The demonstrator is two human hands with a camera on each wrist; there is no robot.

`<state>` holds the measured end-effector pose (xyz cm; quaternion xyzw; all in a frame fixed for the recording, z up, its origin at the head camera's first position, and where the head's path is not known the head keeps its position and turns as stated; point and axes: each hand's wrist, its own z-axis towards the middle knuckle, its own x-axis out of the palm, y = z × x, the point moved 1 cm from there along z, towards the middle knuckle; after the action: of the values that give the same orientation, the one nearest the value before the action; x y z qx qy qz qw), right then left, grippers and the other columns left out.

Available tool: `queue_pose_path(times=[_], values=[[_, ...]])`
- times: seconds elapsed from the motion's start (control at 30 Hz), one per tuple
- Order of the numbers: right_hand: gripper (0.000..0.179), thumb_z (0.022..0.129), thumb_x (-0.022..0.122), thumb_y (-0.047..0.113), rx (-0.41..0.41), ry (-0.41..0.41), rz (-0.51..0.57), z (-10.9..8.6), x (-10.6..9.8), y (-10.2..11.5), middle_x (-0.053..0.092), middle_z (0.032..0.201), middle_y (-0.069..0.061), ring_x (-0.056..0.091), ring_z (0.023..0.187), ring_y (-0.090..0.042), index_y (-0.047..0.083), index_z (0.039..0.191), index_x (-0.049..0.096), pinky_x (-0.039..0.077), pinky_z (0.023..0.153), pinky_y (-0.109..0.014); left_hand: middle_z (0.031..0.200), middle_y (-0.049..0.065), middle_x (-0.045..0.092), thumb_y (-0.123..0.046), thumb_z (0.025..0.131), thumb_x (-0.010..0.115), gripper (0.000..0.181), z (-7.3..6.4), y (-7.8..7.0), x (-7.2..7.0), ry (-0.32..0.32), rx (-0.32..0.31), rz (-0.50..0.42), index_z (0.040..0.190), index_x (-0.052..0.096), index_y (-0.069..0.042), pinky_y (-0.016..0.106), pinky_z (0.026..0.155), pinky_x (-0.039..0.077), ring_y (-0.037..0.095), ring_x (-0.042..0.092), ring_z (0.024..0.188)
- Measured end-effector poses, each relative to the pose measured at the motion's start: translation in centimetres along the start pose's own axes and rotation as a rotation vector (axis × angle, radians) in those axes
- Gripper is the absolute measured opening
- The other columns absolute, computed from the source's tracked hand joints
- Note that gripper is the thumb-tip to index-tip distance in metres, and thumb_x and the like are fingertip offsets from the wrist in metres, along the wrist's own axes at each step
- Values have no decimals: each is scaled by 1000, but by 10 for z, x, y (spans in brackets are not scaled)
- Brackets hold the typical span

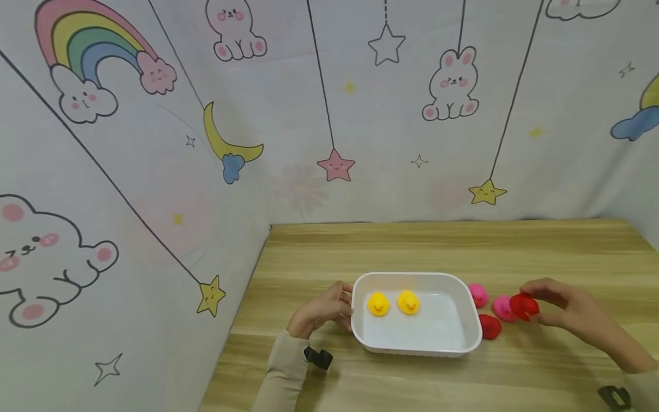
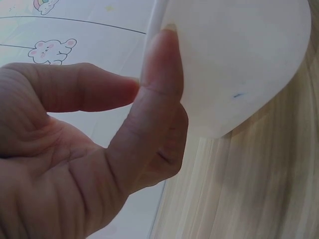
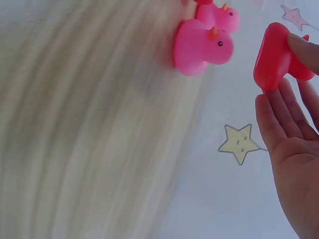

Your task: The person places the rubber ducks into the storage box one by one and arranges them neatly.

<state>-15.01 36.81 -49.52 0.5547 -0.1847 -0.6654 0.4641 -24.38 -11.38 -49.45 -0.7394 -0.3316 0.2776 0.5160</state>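
A white plastic basin (image 1: 443, 320) stands on the table with two rubber ducks inside, one yellow duck (image 1: 378, 305) at its left and another yellow duck (image 1: 409, 302) near its middle. My left hand (image 1: 323, 309) pinches the basin's left rim between thumb and fingers, as the left wrist view shows. Over on the right, my right hand (image 1: 574, 312) holds a red rubber duck (image 1: 524, 307) between thumb and fingertips, raised off the table in the right wrist view. Close by are a pink duck (image 1: 504, 309), a second pink duck (image 1: 478, 295) and another red duck (image 1: 490, 327) against the basin's right side.
The wood-grain table (image 1: 412, 246) ends at a white cloth (image 1: 288, 131) printed with rabbits, stars and clouds, which hangs behind and at the left. A black band (image 1: 318, 358) is on my left wrist, and another band (image 1: 615, 397) is on my right.
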Motion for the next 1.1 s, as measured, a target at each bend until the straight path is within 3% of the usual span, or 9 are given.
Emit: queue_pose_path(times=[0.27,0.47,0.8,1.1], values=[[46,78,80,-10,-7,54,11,28,4,17,68,114,4,59,109,8,-5,120,62,52,87,-7,105,22,52,14,84,53,53,1,0,0,0,2,-4,132,31,13,30,59,64,21,61,70],[47,80,82,-3,29,109,9,47,12,29,68,115,2,59,109,8,4,122,64,55,85,-11,106,22,52,14,84,53,54,1,0,1,8,-6,-4,134,30,14,31,60,65,20,61,69],[50,79,84,1,-30,195,5,80,34,43,69,117,-12,62,109,1,4,125,63,54,89,-13,103,20,52,15,85,52,52,3,2,-1,-3,8,-5,133,31,14,30,58,64,20,61,68],[41,78,85,2,-75,236,-27,97,52,43,69,113,0,66,103,-7,13,115,69,55,90,-18,100,17,51,17,85,51,50,1,2,0,-4,-1,-5,131,31,13,31,58,64,20,60,68]])
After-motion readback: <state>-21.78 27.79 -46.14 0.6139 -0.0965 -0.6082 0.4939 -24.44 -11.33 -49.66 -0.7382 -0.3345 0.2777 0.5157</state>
